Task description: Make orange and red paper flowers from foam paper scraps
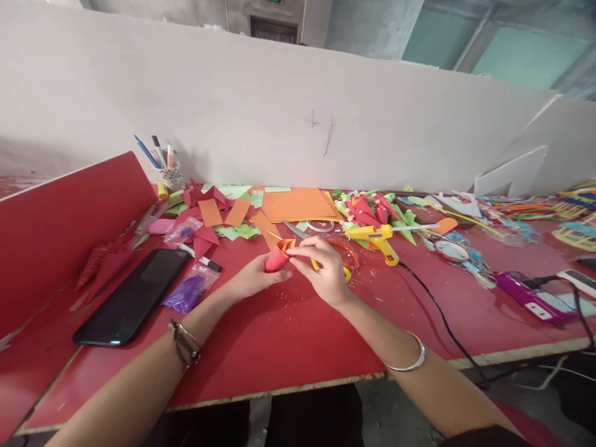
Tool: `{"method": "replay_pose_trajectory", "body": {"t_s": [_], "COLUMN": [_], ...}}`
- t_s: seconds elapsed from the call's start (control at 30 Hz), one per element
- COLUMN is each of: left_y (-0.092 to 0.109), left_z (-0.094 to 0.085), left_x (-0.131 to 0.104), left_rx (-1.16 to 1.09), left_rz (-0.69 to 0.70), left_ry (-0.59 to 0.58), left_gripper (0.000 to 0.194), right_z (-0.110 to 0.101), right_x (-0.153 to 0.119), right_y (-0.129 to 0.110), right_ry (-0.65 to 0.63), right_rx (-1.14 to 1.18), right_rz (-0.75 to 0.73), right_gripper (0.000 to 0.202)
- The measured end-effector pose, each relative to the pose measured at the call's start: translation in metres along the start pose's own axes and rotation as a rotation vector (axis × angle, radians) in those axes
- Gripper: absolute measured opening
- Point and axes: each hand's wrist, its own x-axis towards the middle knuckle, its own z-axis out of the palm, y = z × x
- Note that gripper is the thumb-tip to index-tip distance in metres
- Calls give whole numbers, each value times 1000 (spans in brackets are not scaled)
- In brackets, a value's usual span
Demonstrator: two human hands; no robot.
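Observation:
Above the red table (298, 335), my left hand (256, 277) is wrapped round a small rolled red paper tube (277, 259) with orange paper inside its upper opening. My right hand (325, 270) meets it from the right, thumb and fingers pinched at the orange paper (287, 246) on the rim. Scissors (296, 230) with yellow handles lie just behind my right hand, partly covered by it. A yellow glue gun (379, 241) rests to the right of that hand.
Red, orange and green paper pieces (211, 212) lie behind my hands. On the left are a black phone (133, 298), a purple packet (186, 293) and a pen cup (171, 177). A purple power strip (533, 299) and the glue gun's black cable are on the right.

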Motion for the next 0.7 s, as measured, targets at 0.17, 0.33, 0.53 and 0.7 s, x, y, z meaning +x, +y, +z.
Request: {"method": "replay_pose_trajectory", "body": {"t_s": [0.17,0.33,0.53,0.7], "left_y": [-2,-3,-2,-2], "left_z": [1,1,2,1], "left_x": [1,1,1,2], "left_rx": [4,-13,6,-5], "left_rz": [-42,-35,-38,-32], "left_ry": [-18,-26,-17,-30], "left_gripper": [28,24,22,20], "right_z": [0,1,1,2], "right_x": [-1,0,0,0], "right_y": [1,2,2,3], "right_ry": [-2,-19,-58,-83], "right_rx": [-14,-27,-45,-45], "right_rz": [-14,-55,-47,-38], "right_gripper": [18,19,18,19]}}
